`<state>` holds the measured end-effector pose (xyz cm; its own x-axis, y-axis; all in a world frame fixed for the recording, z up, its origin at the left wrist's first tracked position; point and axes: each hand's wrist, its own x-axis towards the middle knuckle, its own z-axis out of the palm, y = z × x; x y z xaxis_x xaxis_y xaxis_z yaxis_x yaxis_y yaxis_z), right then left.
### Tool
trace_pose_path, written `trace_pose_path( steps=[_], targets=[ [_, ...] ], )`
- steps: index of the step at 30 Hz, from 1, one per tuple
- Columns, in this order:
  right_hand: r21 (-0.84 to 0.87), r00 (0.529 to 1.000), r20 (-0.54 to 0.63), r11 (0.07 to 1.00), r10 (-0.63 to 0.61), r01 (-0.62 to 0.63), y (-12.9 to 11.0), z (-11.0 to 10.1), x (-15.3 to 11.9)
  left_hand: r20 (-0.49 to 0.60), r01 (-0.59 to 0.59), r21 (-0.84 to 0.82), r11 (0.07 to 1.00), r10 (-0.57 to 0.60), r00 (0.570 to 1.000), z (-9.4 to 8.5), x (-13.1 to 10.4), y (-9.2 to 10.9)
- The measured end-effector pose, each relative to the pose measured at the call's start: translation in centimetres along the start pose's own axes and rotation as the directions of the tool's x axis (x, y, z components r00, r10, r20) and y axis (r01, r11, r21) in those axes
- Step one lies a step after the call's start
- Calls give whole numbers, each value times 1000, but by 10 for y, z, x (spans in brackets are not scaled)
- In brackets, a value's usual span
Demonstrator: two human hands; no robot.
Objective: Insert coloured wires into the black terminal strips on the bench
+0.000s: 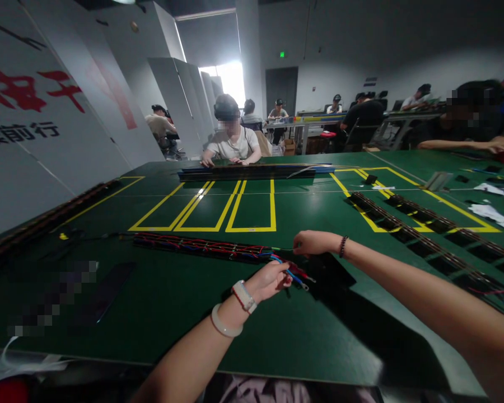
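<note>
A long dark strip wired with red and blue leads (201, 246) lies across the table in front of me. At its right end my left hand (272, 278) is closed around a bundle of blue cables (294, 275), one ending in a ring lug. Red leads (301, 271) stick out just beyond these fingers. Slightly higher and to the right, my right hand (313, 243) pinches a thin wire (282, 249) that runs from the strip's end and looks green near it. The wire's tip is hidden by the fingers.
Dark segmented strips (420, 240) lie on the right of the green table (172, 336), with white scraps (487, 212) behind. A dark flat device (109, 291) lies at left. Across the table a person (235, 140) sits behind long strips (252, 172); another person works at far right.
</note>
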<state>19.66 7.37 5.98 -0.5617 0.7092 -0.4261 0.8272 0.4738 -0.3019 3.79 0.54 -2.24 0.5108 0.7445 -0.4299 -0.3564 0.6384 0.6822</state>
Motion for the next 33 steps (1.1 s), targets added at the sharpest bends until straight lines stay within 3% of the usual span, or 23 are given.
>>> trace_pose_path(
  steps=[4, 7, 14, 19, 26, 33],
  targets=[
    [-125, 975, -216, 989, 50, -78, 7, -2, 6, 54, 35, -10, 999, -34, 998, 0, -8, 4],
    [-194, 943, -317, 965, 106, -174, 11, 1, 13, 54, 29, -9, 1000, -29, 998, 1, -13, 6],
    [-251, 897, -435, 946, 79, -205, 18, 9, 30, 100, 15, 103, 995, -25, 995, -5, -12, 6],
    [-287, 876, -478, 954, -69, -82, 31, 24, 29, 103, -1, 77, 997, -7, 995, -3, -10, 4],
    [-416, 701, -637, 908, -321, 37, 30, 63, 6, 84, -8, 47, 999, 4, 996, 2, -8, 2],
    [-491, 627, -482, 781, -612, 385, 30, 83, -18, 71, -45, 7, 999, 44, 997, 2, -7, 2]
  ],
)
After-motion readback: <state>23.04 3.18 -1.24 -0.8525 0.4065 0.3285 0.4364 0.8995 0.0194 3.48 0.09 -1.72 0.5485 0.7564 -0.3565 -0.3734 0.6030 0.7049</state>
